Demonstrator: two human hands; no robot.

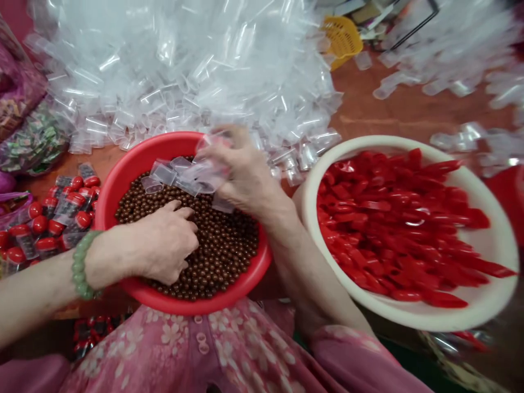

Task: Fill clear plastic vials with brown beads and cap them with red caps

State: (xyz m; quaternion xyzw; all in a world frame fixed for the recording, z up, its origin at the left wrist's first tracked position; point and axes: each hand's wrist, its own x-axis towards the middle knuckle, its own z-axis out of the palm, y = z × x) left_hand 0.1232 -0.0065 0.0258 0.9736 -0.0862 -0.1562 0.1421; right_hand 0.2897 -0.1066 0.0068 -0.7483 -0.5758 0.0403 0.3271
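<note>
My left hand (pixel 164 243), with a green bead bracelet (pixel 82 265) at the wrist, rests on glossy brown balls (pixel 221 240). Its fingers curl downward into them, and whatever they hold is hidden. The balls fill a red basin (pixel 141 147). Over the basin's far right side my right hand (pixel 241 169), blurred by motion, is closed on clear plastic tubes. Several more clear plastic tubes (pixel 180 174) lie on the balls just left of my right hand.
A large heap of clear tubes (pixel 184 71) lies behind the basin. To the right stands a white basin (pixel 499 234) of red plastic pieces (pixel 388 218). Filled tubes with red caps (pixel 49 224) lie at left. A yellow basket (pixel 341 41) is at the back.
</note>
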